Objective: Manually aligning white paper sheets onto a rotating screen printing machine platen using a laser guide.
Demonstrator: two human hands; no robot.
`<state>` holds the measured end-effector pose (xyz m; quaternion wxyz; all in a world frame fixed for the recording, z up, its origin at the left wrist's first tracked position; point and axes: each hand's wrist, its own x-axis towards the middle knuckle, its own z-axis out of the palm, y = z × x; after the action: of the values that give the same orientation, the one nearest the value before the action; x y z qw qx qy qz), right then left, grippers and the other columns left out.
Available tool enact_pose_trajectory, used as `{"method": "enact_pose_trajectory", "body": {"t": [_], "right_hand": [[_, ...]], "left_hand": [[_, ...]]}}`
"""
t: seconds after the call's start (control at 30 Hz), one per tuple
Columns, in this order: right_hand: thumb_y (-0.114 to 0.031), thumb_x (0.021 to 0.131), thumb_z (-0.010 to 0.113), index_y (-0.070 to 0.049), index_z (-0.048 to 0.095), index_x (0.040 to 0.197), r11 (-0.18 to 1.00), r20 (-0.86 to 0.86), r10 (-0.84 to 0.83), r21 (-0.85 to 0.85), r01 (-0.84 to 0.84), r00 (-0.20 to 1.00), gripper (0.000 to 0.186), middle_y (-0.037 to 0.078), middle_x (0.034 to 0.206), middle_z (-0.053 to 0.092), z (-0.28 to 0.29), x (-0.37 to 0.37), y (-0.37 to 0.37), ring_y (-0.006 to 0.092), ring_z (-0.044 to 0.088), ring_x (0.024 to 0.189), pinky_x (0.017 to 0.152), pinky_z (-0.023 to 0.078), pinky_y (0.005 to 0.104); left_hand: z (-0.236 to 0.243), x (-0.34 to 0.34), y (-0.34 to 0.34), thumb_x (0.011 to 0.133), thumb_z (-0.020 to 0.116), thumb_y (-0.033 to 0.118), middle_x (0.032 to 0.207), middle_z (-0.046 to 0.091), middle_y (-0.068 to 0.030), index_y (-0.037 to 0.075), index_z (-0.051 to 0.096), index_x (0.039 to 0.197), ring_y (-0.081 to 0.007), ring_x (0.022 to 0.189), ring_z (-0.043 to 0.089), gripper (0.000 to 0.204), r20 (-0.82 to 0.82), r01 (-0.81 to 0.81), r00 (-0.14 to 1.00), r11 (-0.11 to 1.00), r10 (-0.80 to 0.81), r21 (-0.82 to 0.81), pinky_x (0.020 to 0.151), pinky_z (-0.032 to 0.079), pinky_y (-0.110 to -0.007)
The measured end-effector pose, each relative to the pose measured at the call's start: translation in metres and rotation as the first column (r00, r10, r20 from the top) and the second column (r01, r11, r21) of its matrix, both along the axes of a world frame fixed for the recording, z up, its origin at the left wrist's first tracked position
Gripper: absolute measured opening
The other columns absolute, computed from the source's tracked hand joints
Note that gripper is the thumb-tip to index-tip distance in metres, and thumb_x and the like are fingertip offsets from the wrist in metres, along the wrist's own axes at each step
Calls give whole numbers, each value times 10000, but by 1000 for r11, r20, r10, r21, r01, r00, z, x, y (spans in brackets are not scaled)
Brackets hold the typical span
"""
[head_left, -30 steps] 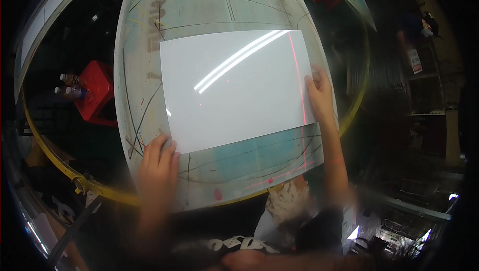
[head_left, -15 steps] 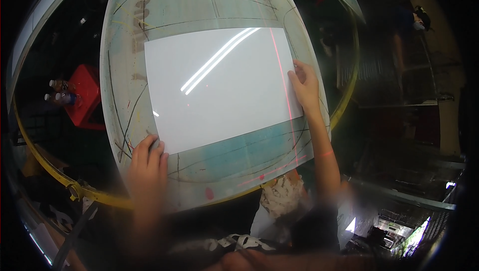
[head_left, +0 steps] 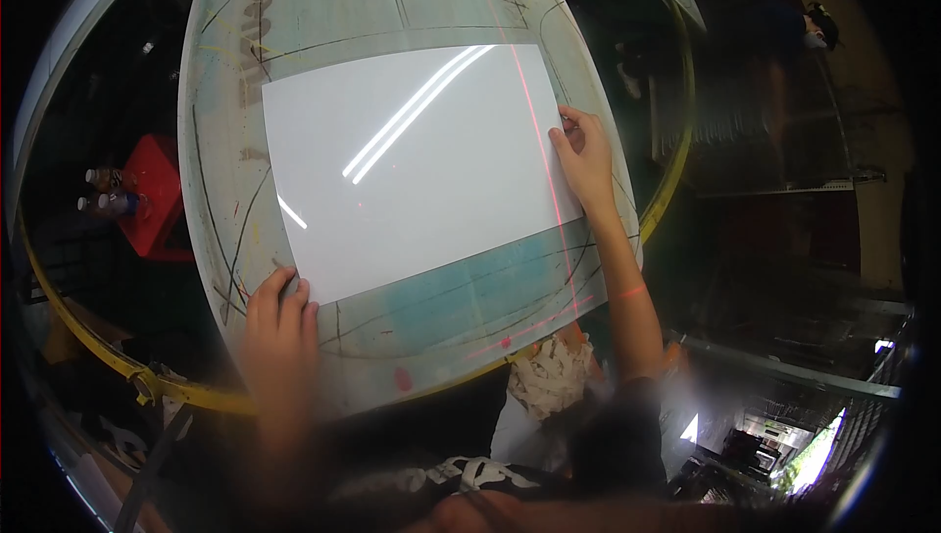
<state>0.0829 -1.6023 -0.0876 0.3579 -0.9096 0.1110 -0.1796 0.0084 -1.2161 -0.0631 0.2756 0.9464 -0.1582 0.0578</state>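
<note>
A glossy white sheet (head_left: 412, 209), roughly rectangular, lies on a large pale board (head_left: 451, 312) marked with dark curved lines and blue-green patches. My left hand (head_left: 282, 322) is at the sheet's near left corner, its bent fingers and thumb closed against the edge. On the opposite side, my right hand (head_left: 586, 155) pinches the right edge, thumb on the near face and fingers around the rim. Fingertips under the sheet are hidden. A red laser line runs down the sheet near my right hand, and two bright light streaks reflect off its surface.
A red stool (head_left: 157, 200) with several capped bottles (head_left: 110, 202) stands left of the board. A yellow curved rail (head_left: 206, 394) passes around the board. Crumpled cream cloth (head_left: 551, 376) sits at the near edge. Another person (head_left: 784, 33) is at the far right.
The whole view has shifted a little, so the board, sheet and stool appear farther left. Both hands keep their places on the sheet, which looks unmoved on the board.
</note>
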Motion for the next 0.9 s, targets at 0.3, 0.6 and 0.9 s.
{"method": "enact_pose_trajectory", "body": {"t": [0.3,0.6,0.9], "right_hand": [[-27,805,653,-4,616,1129,1000,-5,6,-9,-6,1000,327,57,892,505,-2,-1,-1,137,484,753,692,454,253],[-33,812,648,7,598,1137,994,-14,-4,-107,2,1000,331,90,1010,493,1,2,8,154,484,778,717,456,272],[-22,798,644,-60,536,1217,918,-41,60,-390,-71,997,435,166,1165,435,7,-7,3,300,549,978,832,462,354]], "left_hand": [[-1,1,0,788,637,-13,1140,585,-130,-5,613,995,-323,1023,577,208,12,12,1000,1000,-12,14,843,476,-388],[0,0,0,789,636,-11,1189,549,-146,2,615,990,-338,1095,531,202,-8,-21,1000,999,21,33,869,464,-399],[9,-7,12,740,681,0,1174,528,-136,22,595,946,-328,1120,496,224,94,-30,995,994,40,-105,896,435,-413]]}}
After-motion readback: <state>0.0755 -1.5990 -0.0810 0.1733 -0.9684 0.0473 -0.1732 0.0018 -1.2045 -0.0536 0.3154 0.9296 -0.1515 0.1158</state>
